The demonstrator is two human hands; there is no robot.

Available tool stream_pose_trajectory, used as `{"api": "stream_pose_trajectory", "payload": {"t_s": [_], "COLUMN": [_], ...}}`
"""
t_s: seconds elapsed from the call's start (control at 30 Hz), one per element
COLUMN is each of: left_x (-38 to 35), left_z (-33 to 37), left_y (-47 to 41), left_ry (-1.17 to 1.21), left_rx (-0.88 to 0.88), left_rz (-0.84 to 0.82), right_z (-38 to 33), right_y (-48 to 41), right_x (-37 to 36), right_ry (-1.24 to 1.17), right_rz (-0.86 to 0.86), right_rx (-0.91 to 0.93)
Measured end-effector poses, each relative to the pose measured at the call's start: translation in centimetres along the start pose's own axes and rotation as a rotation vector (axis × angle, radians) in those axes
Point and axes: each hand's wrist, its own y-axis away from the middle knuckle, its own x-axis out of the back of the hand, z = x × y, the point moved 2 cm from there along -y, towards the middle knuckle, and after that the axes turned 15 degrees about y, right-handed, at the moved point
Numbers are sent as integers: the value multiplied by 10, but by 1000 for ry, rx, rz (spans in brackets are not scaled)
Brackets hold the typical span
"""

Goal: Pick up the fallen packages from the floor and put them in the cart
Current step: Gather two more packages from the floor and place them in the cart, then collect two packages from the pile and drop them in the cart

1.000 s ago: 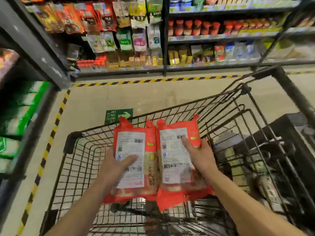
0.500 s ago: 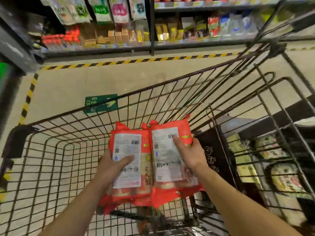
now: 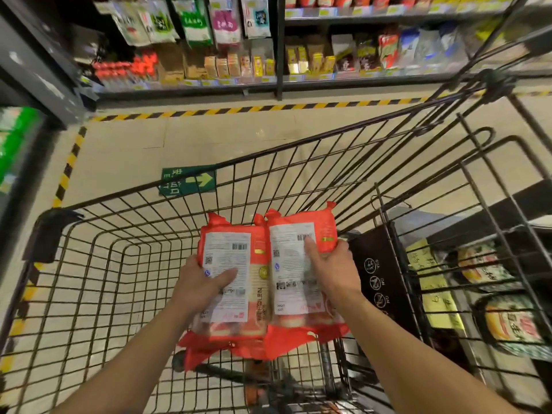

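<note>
Black wire shopping cart [image 3: 98,264] filling the lower frame, its far rim running up to the right, its basket open and bare on the left side, with beige tiled floor [image 3: 239,138] showing through the mesh. Two red plastic packages with white printed labels held side by side, touching, over the right part of the basket: left package [image 3: 236,264] gripped by the left hand [image 3: 200,286], thumb lying across the label; right package [image 3: 295,258] gripped by the right hand [image 3: 334,273], thumb pressed near the barcode. Both packages above the basket floor, not resting on it as far as can be told. Just right of them, a dark folded child-seat panel with white pictograms [image 3: 379,282]. Beyond it, behind more wire, round yellow and red goods [image 3: 510,324], blurred. Yellow-and-black hazard tape [image 3: 268,109] edging the floor before stocked shelves [image 3: 227,61], their labels unreadable. Green floor sign with yellow arrow [image 3: 188,180] partly behind the rim. Lower package ends hidden behind forearms.
</note>
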Motion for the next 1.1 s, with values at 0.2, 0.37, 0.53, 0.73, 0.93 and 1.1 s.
{"api": "stream_pose_trajectory", "payload": {"t_s": [0.2, 0.37, 0.53, 0.73, 0.93, 1.1], "left_x": [14, 50, 108, 182, 250, 324], "left_z": [36, 78, 137, 186, 165, 100], "left_y": [45, 127, 227, 352, 482, 594], "left_ry": [-67, -210, -429, -463, -562, -547], "left_rx": [-22, -117, -212, -300, -211, -91], "left_rz": [34, 45, 120, 356, 544, 694], "right_z": [-20, -45, -106, -171, -220, -254], "right_y": [19, 74, 159, 271, 395, 527], "right_x": [36, 96, 185, 280, 295, 254], "right_ry": [394, 656, 842, 925, 1009, 1051], "right_rz": [29, -81, 4, 189, 290, 311], "right_rx": [135, 372, 616, 891, 1134, 1396]}}
